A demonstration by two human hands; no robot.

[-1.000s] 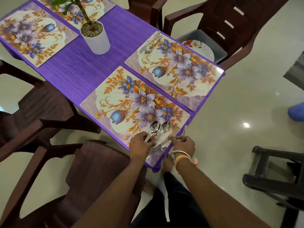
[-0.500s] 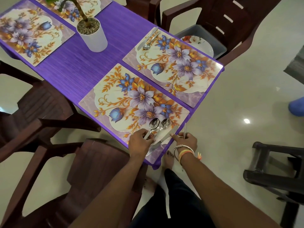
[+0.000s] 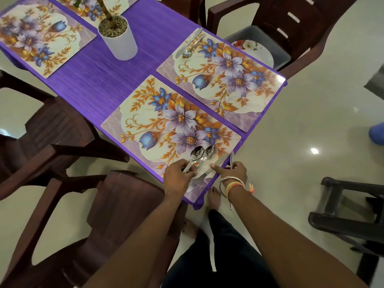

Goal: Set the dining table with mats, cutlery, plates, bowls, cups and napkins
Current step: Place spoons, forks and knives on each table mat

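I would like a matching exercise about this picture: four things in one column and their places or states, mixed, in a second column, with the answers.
1. white plant pot
2. flowered plate
3. two spoons
4. left hand

a. in the grey tub on a chair
b. grips a spoon handle
c. side by side on the nearest mat
d. on the bare purple cloth

Pairs: 1-d, 2-a, 3-c, 4-b.

L hand (image 3: pixel 178 173) grips spoon (image 3: pixel 197 154) on mat (image 3: pixel 145 113); R hand (image 3: pixel 234 172) holds thin utensil (image 3: pixel 231 160).
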